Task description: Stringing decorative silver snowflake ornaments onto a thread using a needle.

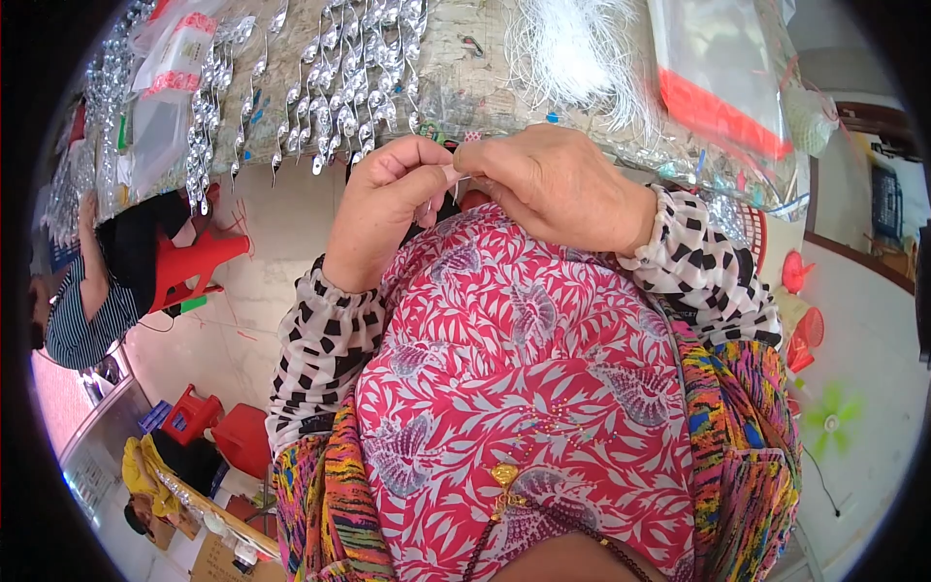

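Both hands meet at the near edge of the worktable [456,87], in front of my chest. The thumb and forefinger of my left hand [388,204] are pinched together, the other fingers curled. My right hand [567,184] is closed from the other side, its fingertips against those of the left. A tiny pale bit shows between the fingertips, too small to name. Just beyond the left hand, strands of shiny silver twisted ornaments [359,73] hang over the table edge. A bundle of thin white strings [572,53] lies beyond the right hand.
Clear plastic bags with a red band [722,112] lie at the table's right, with more packaging [175,87] at the left. Someone in a striped top [92,315] sits near a red stool [194,262]. A red basket [752,233] stands under the table's right end.
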`<state>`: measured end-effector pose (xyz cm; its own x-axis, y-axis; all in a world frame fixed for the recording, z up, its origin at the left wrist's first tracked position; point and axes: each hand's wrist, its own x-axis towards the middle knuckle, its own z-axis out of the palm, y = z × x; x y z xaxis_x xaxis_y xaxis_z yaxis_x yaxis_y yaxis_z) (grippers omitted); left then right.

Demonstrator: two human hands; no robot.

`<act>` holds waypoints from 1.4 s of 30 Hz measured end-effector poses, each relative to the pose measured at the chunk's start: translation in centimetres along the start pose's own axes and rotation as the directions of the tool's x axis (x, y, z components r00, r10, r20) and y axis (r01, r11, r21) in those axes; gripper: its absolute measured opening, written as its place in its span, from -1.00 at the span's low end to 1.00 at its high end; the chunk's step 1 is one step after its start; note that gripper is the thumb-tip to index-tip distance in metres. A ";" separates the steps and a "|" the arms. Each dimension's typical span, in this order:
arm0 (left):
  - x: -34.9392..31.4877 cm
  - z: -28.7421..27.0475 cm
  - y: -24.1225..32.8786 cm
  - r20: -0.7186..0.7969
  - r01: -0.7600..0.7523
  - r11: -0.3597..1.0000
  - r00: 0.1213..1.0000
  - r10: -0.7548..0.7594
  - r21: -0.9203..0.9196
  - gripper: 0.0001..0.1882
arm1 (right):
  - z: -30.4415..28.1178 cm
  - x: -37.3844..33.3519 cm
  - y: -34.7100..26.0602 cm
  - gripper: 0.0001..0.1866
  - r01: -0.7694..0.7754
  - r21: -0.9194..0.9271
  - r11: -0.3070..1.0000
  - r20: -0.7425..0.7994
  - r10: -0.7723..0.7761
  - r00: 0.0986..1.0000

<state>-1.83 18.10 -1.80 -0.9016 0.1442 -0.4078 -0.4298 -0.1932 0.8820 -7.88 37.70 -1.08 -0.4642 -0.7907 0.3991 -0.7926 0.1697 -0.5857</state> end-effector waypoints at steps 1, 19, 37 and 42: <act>0.0 0.0 0.0 -0.001 0.001 1.000 1.000 -0.001 0.000 -0.92 | 0.0 0.0 0.0 -0.74 0.000 0.001 1.000 0.000 0.000 1.000; 0.0 0.4 -0.4 -0.019 -0.020 0.991 1.000 0.022 0.129 -0.94 | 0.0 0.1 -0.1 -0.77 -0.041 0.021 0.999 0.040 0.040 0.998; 0.0 0.2 -0.6 -0.026 0.015 0.983 1.000 -0.010 0.183 -0.94 | 0.1 -0.2 0.2 -0.56 0.027 -0.118 0.993 0.100 -0.015 0.995; 0.2 0.1 -0.8 -0.007 -0.014 0.985 1.000 0.015 0.171 -0.93 | 0.6 -0.3 0.7 -0.74 -0.027 -0.056 0.998 0.080 0.031 0.996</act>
<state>-1.65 18.43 -2.59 -0.9084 0.1345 -0.3960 -0.4028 -0.0269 0.9149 -8.11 37.71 -2.02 -0.4558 -0.8294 0.3231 -0.8009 0.2237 -0.5555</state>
